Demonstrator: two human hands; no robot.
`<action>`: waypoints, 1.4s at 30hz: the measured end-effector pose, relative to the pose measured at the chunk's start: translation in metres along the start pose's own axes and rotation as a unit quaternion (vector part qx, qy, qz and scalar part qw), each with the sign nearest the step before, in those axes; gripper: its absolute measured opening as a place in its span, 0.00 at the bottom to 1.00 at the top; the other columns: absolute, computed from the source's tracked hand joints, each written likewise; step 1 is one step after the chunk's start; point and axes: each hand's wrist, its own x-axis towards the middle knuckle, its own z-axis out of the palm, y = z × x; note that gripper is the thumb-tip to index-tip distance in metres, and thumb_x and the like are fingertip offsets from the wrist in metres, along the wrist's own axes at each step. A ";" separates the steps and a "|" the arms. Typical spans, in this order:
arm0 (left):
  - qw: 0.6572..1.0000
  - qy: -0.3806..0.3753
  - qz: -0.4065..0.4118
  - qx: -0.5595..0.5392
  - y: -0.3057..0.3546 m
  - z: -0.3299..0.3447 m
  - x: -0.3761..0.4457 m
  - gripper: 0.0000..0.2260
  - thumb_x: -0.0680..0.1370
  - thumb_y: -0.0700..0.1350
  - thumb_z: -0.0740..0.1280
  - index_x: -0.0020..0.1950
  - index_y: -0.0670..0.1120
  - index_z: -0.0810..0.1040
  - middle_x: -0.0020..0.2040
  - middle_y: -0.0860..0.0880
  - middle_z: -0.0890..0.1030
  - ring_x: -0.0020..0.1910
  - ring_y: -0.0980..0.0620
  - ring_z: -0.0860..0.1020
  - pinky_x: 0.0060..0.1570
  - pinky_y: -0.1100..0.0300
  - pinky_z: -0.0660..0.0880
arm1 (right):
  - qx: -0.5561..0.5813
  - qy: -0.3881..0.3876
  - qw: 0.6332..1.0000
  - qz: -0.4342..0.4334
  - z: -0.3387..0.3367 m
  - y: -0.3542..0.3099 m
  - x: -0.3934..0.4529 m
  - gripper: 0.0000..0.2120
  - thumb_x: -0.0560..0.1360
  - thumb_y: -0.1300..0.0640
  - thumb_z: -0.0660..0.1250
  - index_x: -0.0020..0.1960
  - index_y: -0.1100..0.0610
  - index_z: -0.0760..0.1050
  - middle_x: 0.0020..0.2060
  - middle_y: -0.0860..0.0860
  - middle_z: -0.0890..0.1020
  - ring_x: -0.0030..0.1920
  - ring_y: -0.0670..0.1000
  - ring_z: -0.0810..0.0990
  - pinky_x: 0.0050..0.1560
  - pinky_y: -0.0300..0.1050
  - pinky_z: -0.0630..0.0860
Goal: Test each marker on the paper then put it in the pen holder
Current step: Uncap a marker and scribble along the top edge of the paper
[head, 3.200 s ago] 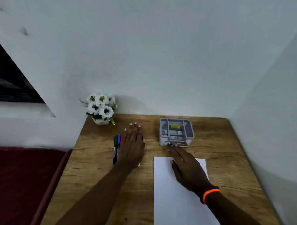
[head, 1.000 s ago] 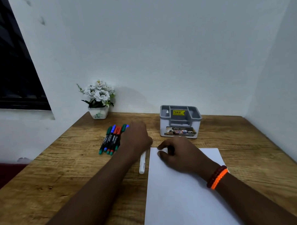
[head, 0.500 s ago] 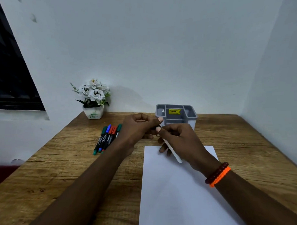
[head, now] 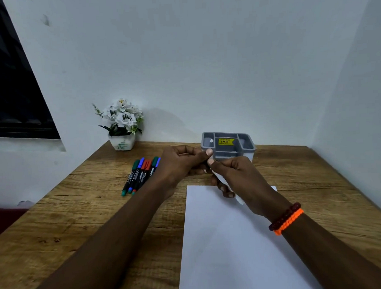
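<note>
Both hands meet above the far edge of the white paper (head: pixel 227 240), holding one white marker (head: pixel 239 200). My right hand (head: pixel 236 177) grips its barrel, whose end sticks out below the palm. My left hand (head: pixel 181 166) pinches the marker's other end, most of it hidden by my fingers. Several markers (head: pixel 141 174) with green, blue and red caps lie side by side on the wooden table, left of my left hand. The grey pen holder (head: pixel 228 146) with a yellow price sticker stands just behind my hands.
A small white pot of white flowers (head: pixel 121 125) stands at the table's back left corner. White walls close the back and right sides. A dark window is at the left. The wooden table (head: pixel 79 213) drops off at its left edge.
My hands left the table, picked up the white marker that lay beside the paper and brought it together between them. Since half a second ago they have barely moved.
</note>
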 end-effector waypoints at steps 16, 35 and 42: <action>0.999 0.017 -0.021 -0.027 -0.002 -0.006 0.006 0.14 0.74 0.44 0.78 0.52 0.35 0.84 0.47 0.39 0.87 0.48 0.44 0.87 0.47 0.55 0.83 | -0.021 0.029 0.999 0.006 0.004 0.001 0.000 0.21 0.82 0.44 0.71 0.45 0.63 0.87 0.28 0.54 0.77 0.24 0.46 0.69 0.25 0.39 0.66; 0.791 -0.066 0.197 0.576 -0.015 -0.079 -0.022 0.17 0.72 0.69 0.69 0.49 0.57 0.81 0.32 0.56 0.75 0.34 0.59 0.74 0.33 0.64 0.63 | 0.252 -0.097 0.963 -0.010 0.008 0.009 0.004 0.13 0.84 0.73 0.57 0.61 0.65 0.79 0.44 0.66 0.84 0.38 0.61 0.85 0.41 0.54 0.85; 0.768 -0.121 0.127 0.616 -0.006 -0.071 -0.029 0.30 0.63 0.77 0.71 0.57 0.59 0.79 0.39 0.58 0.77 0.41 0.60 0.76 0.35 0.64 0.69 | 0.241 -0.096 0.966 -0.003 0.010 0.026 0.008 0.18 0.74 0.67 0.73 0.63 0.67 0.76 0.43 0.63 0.86 0.46 0.61 0.87 0.52 0.57 0.87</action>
